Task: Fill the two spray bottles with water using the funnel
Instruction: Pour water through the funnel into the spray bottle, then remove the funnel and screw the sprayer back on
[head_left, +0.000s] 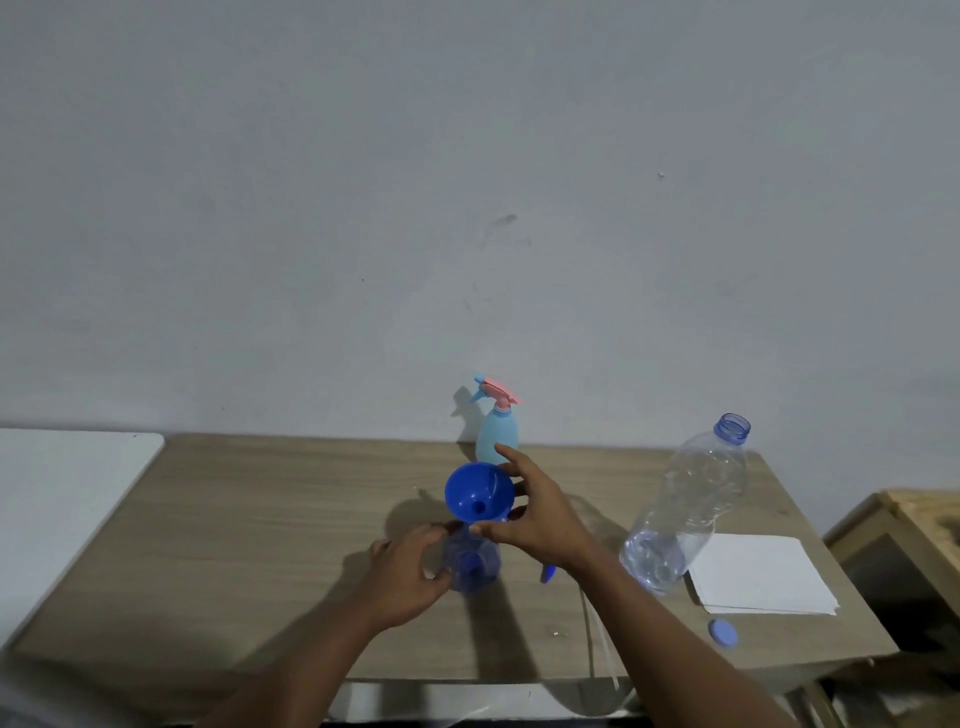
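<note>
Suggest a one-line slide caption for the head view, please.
Right hand holds blue funnel over clear spray bottle steadied by left hand.

Funnel over the clear spray bottle, both your hands on it.

Your right hand (540, 512) holds the blue funnel (479, 492) at its rim; left hand (410, 577) wraps the clear blue spray bottle (472, 564) below it. Light-blue spray bottle w/ pink trigger (497, 423) stands upright behind, near the wall. To the right: uncapped water bottle (691, 501), nearly empty, beside white paper (761, 574); blue cap (723, 633) near table (260, 519) edge.
</note>
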